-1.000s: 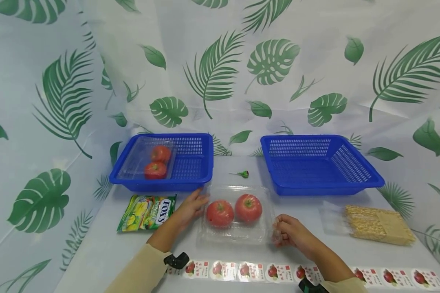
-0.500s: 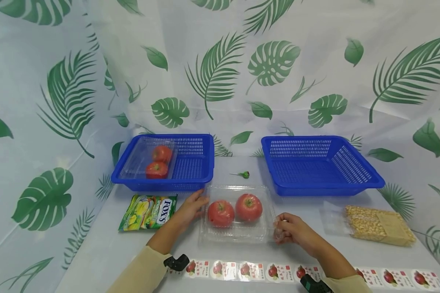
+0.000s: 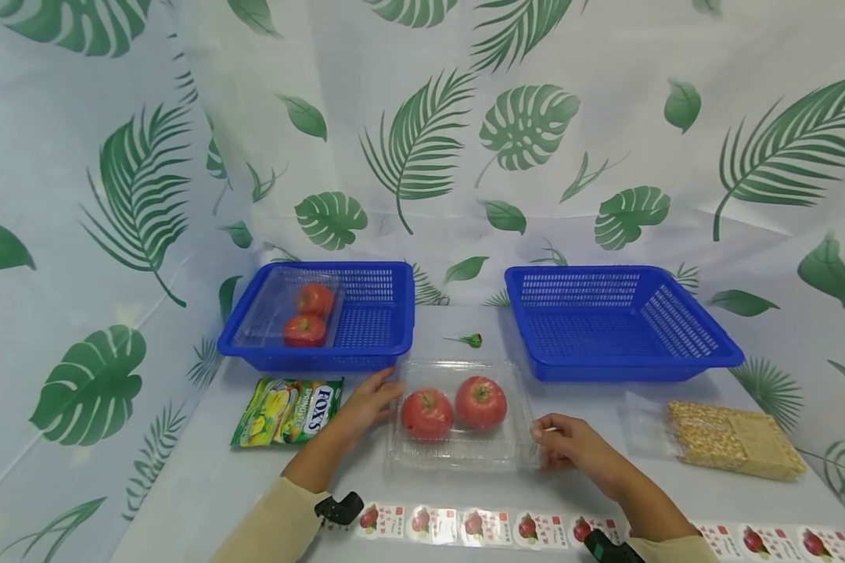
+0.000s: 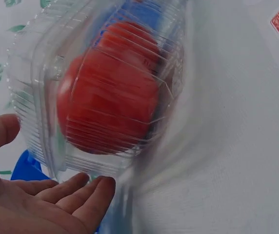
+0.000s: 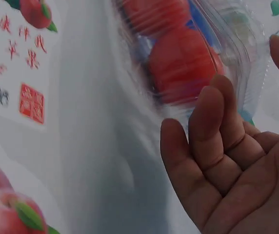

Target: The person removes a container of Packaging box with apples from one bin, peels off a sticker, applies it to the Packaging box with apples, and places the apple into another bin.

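Head: clear box (image 3: 459,414) with two tomatoes on table between baskets; left hand (image 3: 366,400) and right hand (image 3: 570,446) flank its ends.
Left wrist: fingers (image 4: 76,195) relaxed, touching box.
Right wrist: fingers (image 5: 212,131) loose, holding nothing.
Advice: press both ends evenly, keep it level.

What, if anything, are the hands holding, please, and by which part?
Nothing is gripped: both open hands, left and right, flank the clear box at its short ends.

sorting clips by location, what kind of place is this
Likely a staged tabletop packing set, not a real shop: a leaf-print backdrop wraps the table, with two blue baskets, a clear clamshell of tomatoes and a sticker strip.
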Motion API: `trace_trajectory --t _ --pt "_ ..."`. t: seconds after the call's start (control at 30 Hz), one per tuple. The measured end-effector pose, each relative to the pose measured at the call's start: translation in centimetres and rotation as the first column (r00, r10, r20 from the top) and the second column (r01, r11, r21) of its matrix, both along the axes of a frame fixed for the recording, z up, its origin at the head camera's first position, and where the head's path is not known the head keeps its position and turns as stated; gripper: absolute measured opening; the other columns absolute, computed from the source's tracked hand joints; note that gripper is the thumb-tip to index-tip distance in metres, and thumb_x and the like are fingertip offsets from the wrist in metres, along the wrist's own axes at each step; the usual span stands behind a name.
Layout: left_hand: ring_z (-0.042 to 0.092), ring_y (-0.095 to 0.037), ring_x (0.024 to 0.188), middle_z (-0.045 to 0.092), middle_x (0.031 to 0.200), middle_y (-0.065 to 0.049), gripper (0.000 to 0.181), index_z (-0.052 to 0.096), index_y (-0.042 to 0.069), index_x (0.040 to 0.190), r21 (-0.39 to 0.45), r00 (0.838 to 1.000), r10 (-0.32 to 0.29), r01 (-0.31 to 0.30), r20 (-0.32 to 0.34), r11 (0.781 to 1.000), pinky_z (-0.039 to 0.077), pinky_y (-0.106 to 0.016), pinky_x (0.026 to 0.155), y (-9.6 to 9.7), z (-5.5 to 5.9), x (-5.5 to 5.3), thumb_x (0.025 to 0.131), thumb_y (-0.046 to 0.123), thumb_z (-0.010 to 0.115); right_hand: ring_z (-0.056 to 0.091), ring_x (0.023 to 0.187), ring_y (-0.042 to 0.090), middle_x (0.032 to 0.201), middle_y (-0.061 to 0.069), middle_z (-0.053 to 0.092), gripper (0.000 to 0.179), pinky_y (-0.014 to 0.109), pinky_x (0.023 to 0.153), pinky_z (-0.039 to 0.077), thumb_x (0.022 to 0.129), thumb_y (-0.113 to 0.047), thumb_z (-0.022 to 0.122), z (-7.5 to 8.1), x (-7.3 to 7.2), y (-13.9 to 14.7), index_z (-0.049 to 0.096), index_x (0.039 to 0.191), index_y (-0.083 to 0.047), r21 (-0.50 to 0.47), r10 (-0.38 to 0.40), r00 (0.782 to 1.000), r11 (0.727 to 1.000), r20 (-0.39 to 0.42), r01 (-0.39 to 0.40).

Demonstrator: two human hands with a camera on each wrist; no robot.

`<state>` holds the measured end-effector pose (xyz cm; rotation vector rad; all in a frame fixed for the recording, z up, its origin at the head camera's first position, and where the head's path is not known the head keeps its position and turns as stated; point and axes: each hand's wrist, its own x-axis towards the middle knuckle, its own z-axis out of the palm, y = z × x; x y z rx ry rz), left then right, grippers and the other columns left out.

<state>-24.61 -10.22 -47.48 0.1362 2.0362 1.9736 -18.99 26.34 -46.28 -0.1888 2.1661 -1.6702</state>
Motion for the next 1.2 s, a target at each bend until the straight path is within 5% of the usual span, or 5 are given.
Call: trace_trajectory --t 0.23,0.5,0.73,0.9,1.2 --pt "0.054 -0.036 0.120 0.049 0.137 -0.025 0.056 0.034 -0.004 0.146 -0.002 0.999 -0.051 0.051 -0.020 0.999 0.045 -0.045 0.099 -2.7 1.0 1.2 0.102 0.026 0.052 0.058 0.073 0.023 0.081 0.009 0.062 0.047 0.036 0.064 0.053 0.094 -0.041 0.063 1.3 0.0 0.3 0.061 0.115 0.001 0.275 -0.046 0.986 0.957 -0.162 0.090" --pt "0.060 -0.033 0.112 0.059 0.127 -0.022 0.048 0.047 -0.008 0.136 -0.187 0.987 -0.144 0.130 -0.064 0.974 0.048 -0.043 0.097 -7.8 2.1 4.7 0.099 0.021 0.057 0.054 0.069 0.020 0.077 0.007 0.061 0.043 0.032 0.055 0.045 0.092 -0.048 0.064 3.5 0.3 -0.9 0.066 0.109 -0.009 0.428 -0.050 0.934 0.879 -0.354 0.210" --pt "0.061 -0.025 0.108 0.064 0.118 -0.014 0.044 0.053 -0.003 0.134 -0.385 0.952 -0.280 0.215 -0.121 0.898 0.051 -0.034 0.090 -10.8 2.6 7.8 0.097 0.020 0.062 0.052 0.064 0.013 0.072 -0.006 0.059 0.035 0.027 0.055 0.045 0.091 -0.043 0.067 3.3 0.6 -2.7 0.069 0.102 -0.011 0.440 -0.002 0.855 0.856 -0.519 0.269" --pt "0.062 -0.021 0.091 0.066 0.106 -0.007 0.048 0.056 -0.002 0.130 -0.485 0.964 -0.257 0.191 -0.072 0.853 0.054 -0.030 0.073 -12.7 2.3 9.9 0.091 0.022 0.070 0.052 0.067 0.011 0.072 -0.011 0.058 0.023 0.027 0.057 0.046 0.091 -0.034 0.069 3.4 0.8 -3.8 0.070 0.098 -0.012 0.423 0.023 0.805 0.860 -0.593 0.286" --pt "0.052 -0.020 0.085 0.059 0.095 0.001 0.057 0.064 0.006 0.119 -0.683 0.984 -0.176 0.152 0.034 0.714 0.048 -0.037 0.072 -15.7 1.5 11.9 0.073 0.031 0.085 0.060 0.095 0.020 0.102 -0.006 0.064 0.022 0.039 0.076 0.052 0.083 -0.016 0.078 2.8 0.0 -3.9 0.070 0.103 -0.012 0.378 0.058 0.642 0.848 -0.764 0.372"
